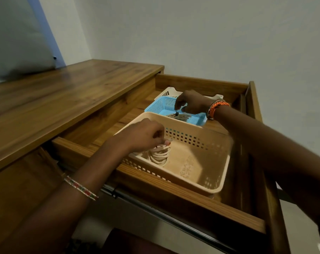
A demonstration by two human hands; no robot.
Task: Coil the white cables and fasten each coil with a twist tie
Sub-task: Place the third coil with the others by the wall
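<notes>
Our left hand (143, 135) grips a coiled white cable (160, 155) over the perforated beige plastic basket (210, 162). Our right hand (191, 103) pinches a small black twist tie (177, 113) in the blue mesh plastic basket (155, 107).

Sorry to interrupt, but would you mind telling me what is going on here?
A person is working over an open wooden drawer. The left hand holds a coiled white cable in the beige basket. The right hand pinches something small and dark above another coil in the blue basket.
</notes>
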